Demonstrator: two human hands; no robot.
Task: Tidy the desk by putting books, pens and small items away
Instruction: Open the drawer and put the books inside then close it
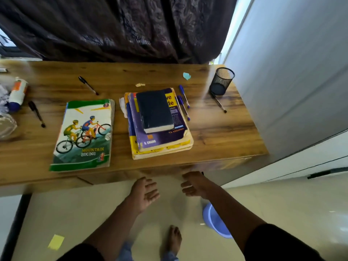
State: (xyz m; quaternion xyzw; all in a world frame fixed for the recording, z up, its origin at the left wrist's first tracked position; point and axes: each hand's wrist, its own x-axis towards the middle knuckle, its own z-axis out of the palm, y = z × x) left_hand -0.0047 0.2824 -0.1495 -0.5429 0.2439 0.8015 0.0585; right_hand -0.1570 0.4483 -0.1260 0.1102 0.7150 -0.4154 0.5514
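On the wooden desk (216, 132) a stack of books (160, 142) lies in the middle, a dark thick book (154, 110) on top. A Mountain Biking book (84, 134) lies to its left. Two blue pens (184, 99) lie right of the stack. Black pens lie at the back left (88, 85), the left (36, 113) and the right (218, 102). A black mesh pen holder (222, 81) stands at the back right. My left hand (144, 193) and my right hand (194, 183) hang in front of the desk's edge, fingers relaxed, holding nothing.
A white bottle with a blue cap (17, 94) and crumpled material lie at the desk's left. Paper scraps (186, 75) sit near the back. A blue tub (216, 221) and a yellow note (56, 242) are on the floor. A white cabinet (291, 72) stands to the right.
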